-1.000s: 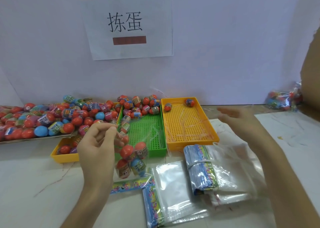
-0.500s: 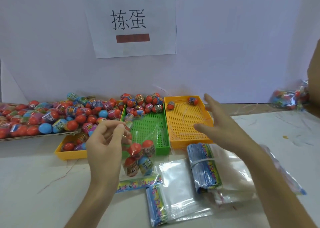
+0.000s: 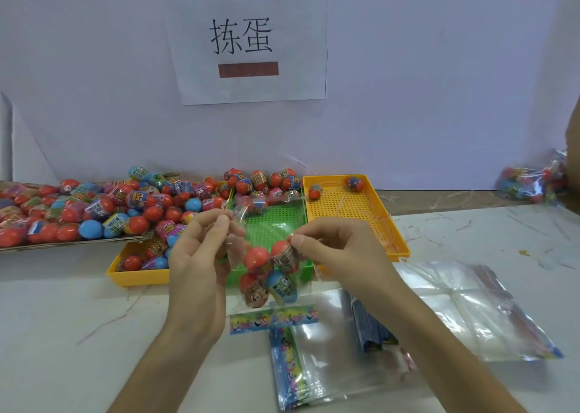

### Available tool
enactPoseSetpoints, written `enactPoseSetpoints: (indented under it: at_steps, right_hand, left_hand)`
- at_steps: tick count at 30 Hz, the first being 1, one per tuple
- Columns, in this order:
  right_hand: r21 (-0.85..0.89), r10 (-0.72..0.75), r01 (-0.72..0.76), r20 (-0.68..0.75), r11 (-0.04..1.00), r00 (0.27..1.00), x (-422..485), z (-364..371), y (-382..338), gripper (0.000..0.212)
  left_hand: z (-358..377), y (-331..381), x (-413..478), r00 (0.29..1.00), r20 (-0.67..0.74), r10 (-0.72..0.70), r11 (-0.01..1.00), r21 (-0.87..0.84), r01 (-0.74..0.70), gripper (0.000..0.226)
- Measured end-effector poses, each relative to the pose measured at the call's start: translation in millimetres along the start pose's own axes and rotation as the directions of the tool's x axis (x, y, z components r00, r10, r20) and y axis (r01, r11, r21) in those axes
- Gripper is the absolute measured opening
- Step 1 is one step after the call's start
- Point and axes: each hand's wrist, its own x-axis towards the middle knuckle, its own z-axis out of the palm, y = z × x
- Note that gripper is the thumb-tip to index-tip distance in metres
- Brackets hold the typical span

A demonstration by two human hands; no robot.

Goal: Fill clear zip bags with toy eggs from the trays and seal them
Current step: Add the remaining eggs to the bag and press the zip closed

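Your left hand (image 3: 201, 255) and right hand (image 3: 340, 251) each pinch the top of the bag (image 3: 235, 255) holding 4 eggs (image 3: 268, 274). You look to be at sealing: next, press the zip closed along its length.

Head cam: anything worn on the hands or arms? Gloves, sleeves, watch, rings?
Nothing worn that shows. The left hand and right hand are bare: no gloves, no rings visible. The left forearm and right forearm are bare down to the frame edge, with no sleeve, watch or band in view.

Bare left hand (image 3: 201, 255) and right hand (image 3: 342, 252); forearms (image 3: 163, 365) bare.
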Motion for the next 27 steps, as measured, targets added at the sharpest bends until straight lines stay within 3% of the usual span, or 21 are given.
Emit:
enactPoseSetpoints:
  at_steps: [4,8,11,17,20,27]
  right_hand:
    - [0.147,0.081,-0.07,-0.069,0.987,0.994,-2.1,-0.2,-2.3,0.009]
    - [0.255,0.109,-0.07,-0.142,0.964,0.984,-0.4,-2.6,-5.1,0.017]
    - [0.29,0.118,-0.064,-0.172,0.955,0.978,0.8,-6.4,-6.1,0.017]
    - [0.278,0.118,-0.074,-0.146,0.958,0.982,0.9,-6.6,-2.6,0.008]
    - [0.23,0.11,-0.081,-0.118,0.97,0.987,0.5,-5.6,-1.5,0.004]
    - [0.331,0.118,-0.059,-0.162,0.942,0.98,2.8,-6.7,0.8,0.009]
  left_hand:
    - [-0.5,-1.2,2.3,0.992,0.078,-0.095,0.981,-0.164,0.107,0.016]
    - [-0.5,-5.9,2.1,0.977,0.157,-0.143,0.986,-0.058,0.153,0.035]
    - [0.8,-8.8,0.0,0.967,0.186,-0.173,0.985,0.053,0.166,0.028]
    - [-0.6,-14.4,-1.2,0.985,0.173,-0.022,0.969,0.247,-0.022,0.004]
    - [-2.3,-17.7,-2.6,0.974,0.176,0.142,0.901,0.384,-0.201,0.015]
    - [3.4,-13.9,-7.5,0.945,0.224,0.238,0.892,0.333,-0.304,0.007]
